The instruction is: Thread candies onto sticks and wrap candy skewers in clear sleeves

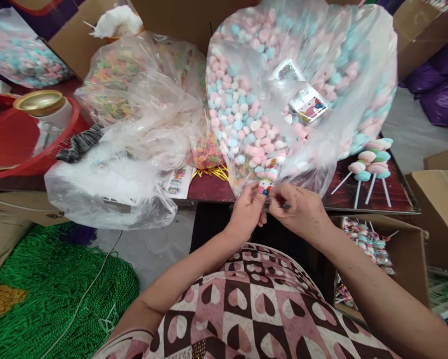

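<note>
Pinching the candy packet (265,187) between them are left hand (246,213) and right hand (302,214).

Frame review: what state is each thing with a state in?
left hand: pinching the small wrapped candy
right hand: pinching the same candy
small wrapped candy: held between both hands
marshmallow bag: well filled
marshmallow lollipops: lying flat, unwrapped
cardboard box: open, wrapped lollipops inside
jar: gold lid on
</note>
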Action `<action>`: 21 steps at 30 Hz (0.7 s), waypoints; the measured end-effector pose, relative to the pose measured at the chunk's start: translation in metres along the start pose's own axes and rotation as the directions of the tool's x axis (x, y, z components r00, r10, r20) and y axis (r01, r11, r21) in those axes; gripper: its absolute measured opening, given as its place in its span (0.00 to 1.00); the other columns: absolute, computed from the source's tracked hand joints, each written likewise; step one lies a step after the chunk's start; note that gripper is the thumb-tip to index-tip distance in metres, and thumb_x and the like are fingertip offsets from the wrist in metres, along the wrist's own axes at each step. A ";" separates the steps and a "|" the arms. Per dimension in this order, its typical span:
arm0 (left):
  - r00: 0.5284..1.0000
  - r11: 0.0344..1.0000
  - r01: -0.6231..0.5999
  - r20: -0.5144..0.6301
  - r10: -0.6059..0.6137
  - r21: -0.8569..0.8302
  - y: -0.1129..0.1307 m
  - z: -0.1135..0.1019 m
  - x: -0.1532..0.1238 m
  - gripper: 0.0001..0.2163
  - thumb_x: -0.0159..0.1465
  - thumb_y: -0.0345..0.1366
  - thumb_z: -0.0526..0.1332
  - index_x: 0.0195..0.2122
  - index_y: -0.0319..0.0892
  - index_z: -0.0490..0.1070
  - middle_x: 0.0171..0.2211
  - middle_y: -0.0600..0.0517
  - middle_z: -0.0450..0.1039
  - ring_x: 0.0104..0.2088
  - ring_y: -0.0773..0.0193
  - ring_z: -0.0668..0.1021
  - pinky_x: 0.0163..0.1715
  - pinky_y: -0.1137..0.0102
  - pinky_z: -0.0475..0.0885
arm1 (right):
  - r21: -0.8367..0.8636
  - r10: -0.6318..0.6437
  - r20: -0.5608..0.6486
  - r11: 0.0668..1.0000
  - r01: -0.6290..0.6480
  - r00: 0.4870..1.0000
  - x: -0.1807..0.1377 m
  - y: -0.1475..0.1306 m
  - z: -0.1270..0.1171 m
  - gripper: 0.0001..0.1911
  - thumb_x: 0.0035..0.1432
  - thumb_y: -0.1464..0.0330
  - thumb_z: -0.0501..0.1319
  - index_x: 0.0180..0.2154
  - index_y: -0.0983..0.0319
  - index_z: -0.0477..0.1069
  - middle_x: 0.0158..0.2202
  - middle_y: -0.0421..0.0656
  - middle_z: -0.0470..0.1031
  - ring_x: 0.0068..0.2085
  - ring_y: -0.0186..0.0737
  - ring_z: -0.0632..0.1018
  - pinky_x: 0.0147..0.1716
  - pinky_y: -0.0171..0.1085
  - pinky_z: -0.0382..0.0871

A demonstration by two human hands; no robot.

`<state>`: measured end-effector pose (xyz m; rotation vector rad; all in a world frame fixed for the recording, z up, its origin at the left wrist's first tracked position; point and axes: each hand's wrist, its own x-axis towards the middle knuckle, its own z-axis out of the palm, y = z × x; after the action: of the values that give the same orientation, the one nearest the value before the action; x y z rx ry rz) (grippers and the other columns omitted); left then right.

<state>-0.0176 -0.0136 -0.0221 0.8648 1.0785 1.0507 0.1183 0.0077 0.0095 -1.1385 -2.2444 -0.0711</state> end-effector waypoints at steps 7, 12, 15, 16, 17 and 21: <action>0.988 0.983 -0.128 -0.097 0.116 -0.128 0.001 0.001 0.009 0.20 0.60 0.55 0.62 0.42 0.44 0.65 0.23 0.59 0.68 0.19 0.73 0.68 0.19 0.76 0.64 | 0.030 0.034 -0.077 0.999 -0.031 0.996 0.007 -0.015 0.005 0.07 0.53 0.75 0.55 0.26 0.60 0.67 0.20 0.39 0.73 0.24 0.36 0.75 0.26 0.33 0.65; 0.982 0.946 -0.182 -0.103 0.159 -0.269 0.004 -0.004 0.015 0.17 0.59 0.51 0.64 0.41 0.45 0.68 0.26 0.58 0.70 0.24 0.71 0.71 0.26 0.74 0.67 | 0.381 0.383 0.024 0.851 -0.363 0.923 0.004 -0.019 -0.001 0.05 0.59 0.70 0.57 0.33 0.61 0.71 0.27 0.41 0.77 0.26 0.36 0.76 0.27 0.34 0.68; 0.986 0.937 -0.157 -0.102 0.131 -0.313 0.005 -0.004 0.016 0.17 0.59 0.52 0.64 0.41 0.45 0.71 0.29 0.56 0.73 0.27 0.71 0.73 0.31 0.73 0.69 | 0.585 0.561 0.231 0.573 -0.574 0.795 -0.006 -0.025 -0.002 0.08 0.61 0.64 0.57 0.39 0.60 0.72 0.29 0.40 0.78 0.25 0.35 0.75 0.27 0.35 0.70; 0.987 0.928 -0.154 -0.104 0.125 -0.338 0.005 -0.003 0.015 0.17 0.58 0.51 0.65 0.41 0.45 0.72 0.31 0.55 0.75 0.30 0.70 0.75 0.34 0.73 0.70 | 0.609 0.562 0.291 0.516 -0.602 0.775 -0.009 -0.027 0.000 0.10 0.60 0.62 0.58 0.40 0.60 0.72 0.30 0.41 0.78 0.26 0.36 0.75 0.27 0.35 0.70; 0.988 0.917 -0.147 -0.100 0.118 -0.371 0.006 -0.002 0.014 0.18 0.57 0.51 0.66 0.41 0.44 0.73 0.33 0.54 0.76 0.33 0.69 0.76 0.38 0.72 0.70 | 0.623 0.546 0.341 0.479 -0.618 0.766 -0.013 -0.030 0.003 0.11 0.60 0.62 0.59 0.40 0.61 0.73 0.32 0.42 0.78 0.27 0.37 0.76 0.29 0.36 0.71; 0.996 0.898 -0.082 -0.058 0.063 -0.432 0.011 0.004 0.007 0.18 0.55 0.50 0.68 0.38 0.42 0.74 0.33 0.54 0.76 0.35 0.68 0.77 0.37 0.74 0.71 | 0.694 0.515 0.452 0.310 -0.650 0.728 -0.018 -0.041 0.016 0.11 0.58 0.61 0.61 0.38 0.61 0.74 0.32 0.42 0.77 0.29 0.36 0.74 0.31 0.36 0.70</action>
<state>-0.0156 -0.0043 -0.0129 0.5240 0.8031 1.3150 0.0881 -0.0260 -0.0046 -1.3013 -1.4276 1.3018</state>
